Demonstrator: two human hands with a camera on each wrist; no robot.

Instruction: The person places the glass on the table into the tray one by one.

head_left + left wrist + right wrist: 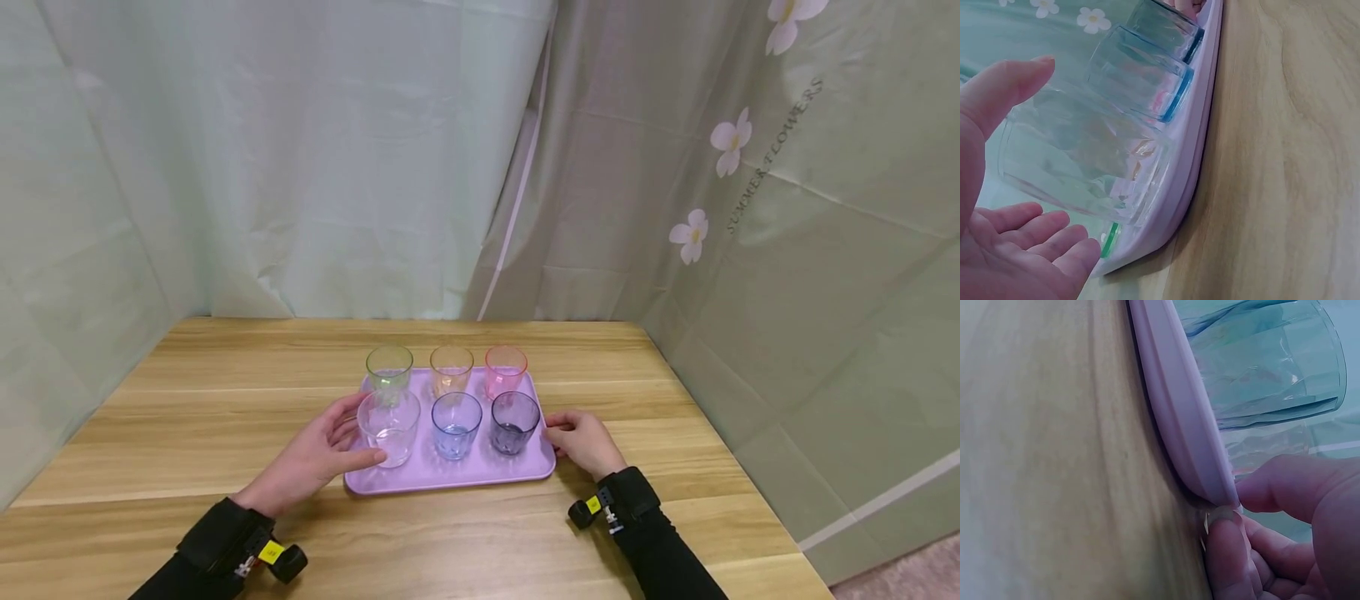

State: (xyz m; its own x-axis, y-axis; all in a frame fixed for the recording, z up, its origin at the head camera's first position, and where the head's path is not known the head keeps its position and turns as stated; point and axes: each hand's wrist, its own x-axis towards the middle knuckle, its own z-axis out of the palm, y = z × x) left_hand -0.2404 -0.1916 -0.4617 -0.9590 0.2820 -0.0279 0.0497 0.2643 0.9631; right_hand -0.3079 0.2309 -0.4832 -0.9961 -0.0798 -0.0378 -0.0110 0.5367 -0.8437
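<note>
A lilac tray (pixel 450 477) on the wooden table carries two rows of tumblers. At its front left stands a clear glass (pixel 393 425). My left hand (pixel 324 454) is spread beside this glass, thumb on the near side and fingers on the far side. In the left wrist view, the thumb (pixel 1013 87) and fingers look apart from the clear glass (pixel 1079 162). My right hand (pixel 588 442) pinches the tray's right edge between thumb and fingers, as the right wrist view shows. Nearest to it is a dark grey glass (pixel 514 425); a blue glass (pixel 456 427) stands between the two.
Along the tray's back row stand a green glass (pixel 389 368), an orange glass (pixel 452 371) and a pink glass (pixel 506 372). The wooden table (pixel 480 542) extends around the tray. Pale curtains (pixel 360 167) hang behind it and at both sides.
</note>
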